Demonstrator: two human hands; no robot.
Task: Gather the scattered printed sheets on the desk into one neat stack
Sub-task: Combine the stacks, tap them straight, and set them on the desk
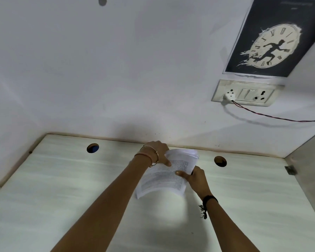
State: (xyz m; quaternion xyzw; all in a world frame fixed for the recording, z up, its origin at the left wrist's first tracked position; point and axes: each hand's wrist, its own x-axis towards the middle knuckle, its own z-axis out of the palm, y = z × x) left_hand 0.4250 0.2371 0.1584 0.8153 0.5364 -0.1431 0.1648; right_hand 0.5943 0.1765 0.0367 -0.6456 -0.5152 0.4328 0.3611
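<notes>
A bundle of printed sheets [162, 180] is held above the pale desk [62, 188], near its back middle, with the pages bowed and their far ends fanned out. My left hand [159, 151] grips the bundle's upper left edge, its thumb lying across the printed top page. My right hand [194, 178] grips the right edge, thumb on top and fingers underneath. No other loose sheets show on the desk.
Two round cable holes [92, 148] [220, 161] sit near the desk's back edge. A white wall stands behind, carrying a switchboard [244, 93] with a plugged cable and a clock poster [273, 39]. A side panel [309, 175] bounds the desk on the right.
</notes>
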